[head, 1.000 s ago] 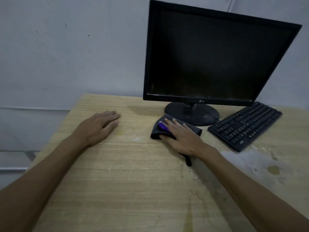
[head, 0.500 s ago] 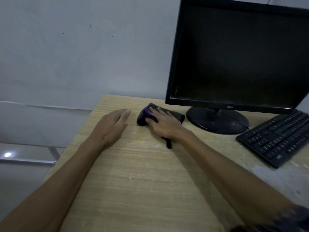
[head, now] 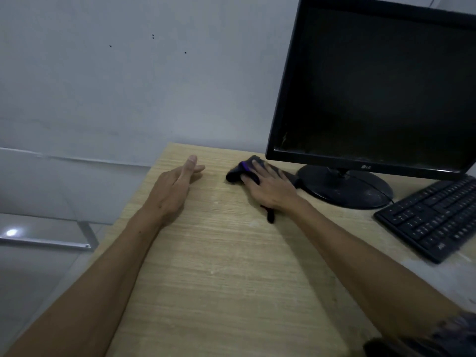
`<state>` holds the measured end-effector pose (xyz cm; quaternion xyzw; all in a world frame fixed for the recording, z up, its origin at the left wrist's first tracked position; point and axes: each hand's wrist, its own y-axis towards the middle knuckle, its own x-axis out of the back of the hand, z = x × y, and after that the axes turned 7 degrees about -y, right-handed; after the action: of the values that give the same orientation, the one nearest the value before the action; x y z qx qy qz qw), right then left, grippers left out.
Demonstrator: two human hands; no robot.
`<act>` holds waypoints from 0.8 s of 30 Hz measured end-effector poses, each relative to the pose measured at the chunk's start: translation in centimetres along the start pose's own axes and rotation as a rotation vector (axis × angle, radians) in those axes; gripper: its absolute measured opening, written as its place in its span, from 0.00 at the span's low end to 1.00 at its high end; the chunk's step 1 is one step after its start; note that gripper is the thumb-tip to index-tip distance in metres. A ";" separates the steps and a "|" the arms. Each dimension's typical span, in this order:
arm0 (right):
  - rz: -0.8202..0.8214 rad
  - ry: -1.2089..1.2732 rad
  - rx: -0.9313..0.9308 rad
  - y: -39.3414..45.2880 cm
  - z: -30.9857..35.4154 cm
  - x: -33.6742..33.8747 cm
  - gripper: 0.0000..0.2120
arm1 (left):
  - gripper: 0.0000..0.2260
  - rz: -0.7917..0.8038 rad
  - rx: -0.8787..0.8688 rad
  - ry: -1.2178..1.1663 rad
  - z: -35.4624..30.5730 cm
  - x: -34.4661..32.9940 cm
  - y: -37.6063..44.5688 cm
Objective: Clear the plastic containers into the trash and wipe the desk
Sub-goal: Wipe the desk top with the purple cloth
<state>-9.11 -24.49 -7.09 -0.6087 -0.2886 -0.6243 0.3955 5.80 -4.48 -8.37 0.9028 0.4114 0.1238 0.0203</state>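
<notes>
cloth (head: 238,173) dark, crumpled, purple patch, on desk (head: 231,266).

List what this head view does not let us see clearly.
- Dark cloth with purple stripe: mostly hidden under the right hand.
- Black keyboard and black monitor: cut off by the right edge.
- Plastic containers and trash: not in view.
- Left hand: whether it touches the wooden desk is unclear.

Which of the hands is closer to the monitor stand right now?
Right. The right hand presses the dark cloth just left of the monitor stand; the left hand lies open further left, near the desk edge.
</notes>
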 end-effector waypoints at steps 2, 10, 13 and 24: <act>0.024 -0.005 0.077 -0.8 1.9 -0.2 0.29 | 0.33 -0.010 -0.001 -0.055 0.0 0.1 0.1; 0.192 0.073 0.379 -10.7 2.1 0.7 0.22 | 0.31 -0.006 -0.009 -0.217 0.3 0.3 0.6; 0.162 0.153 0.309 -9.2 3.0 0.3 0.27 | 0.31 -0.016 0.005 -0.229 0.4 0.3 0.9; -0.122 -0.053 0.227 1.3 6.6 -1.2 0.38 | 0.27 -0.139 0.026 -0.271 0.5 2.3 1.4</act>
<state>-4.60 -19.43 -7.84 -0.5578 -0.4042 -0.5942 0.4153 8.42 -3.66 -8.19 0.8808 0.4678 -0.0063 0.0726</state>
